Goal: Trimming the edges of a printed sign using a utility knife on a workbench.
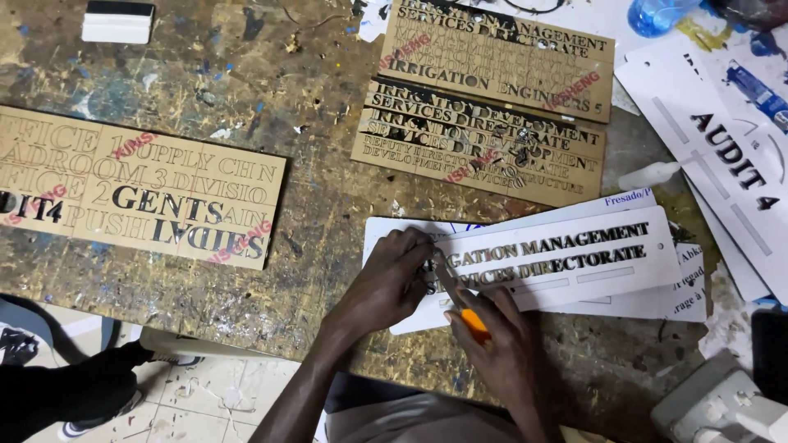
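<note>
A white sign plate [574, 254] with dark raised letters lies on the workbench in front of me. My left hand [386, 283] presses down on its left end, fingertips on the first letters. My right hand [501, 349] grips an orange-handled knife [464, 308], its thin blade angled up to the letters beside my left fingertips. Under the plate lie other white sheets [657, 299].
A tan cut-out letter sheet [139, 189] lies at left, and two stacked ones [492, 107] at the back. Another white sign [722, 156], a small glue bottle [652, 174], a white scraper [117, 22] and a grey device [722, 406] surround the worn wooden bench [271, 279].
</note>
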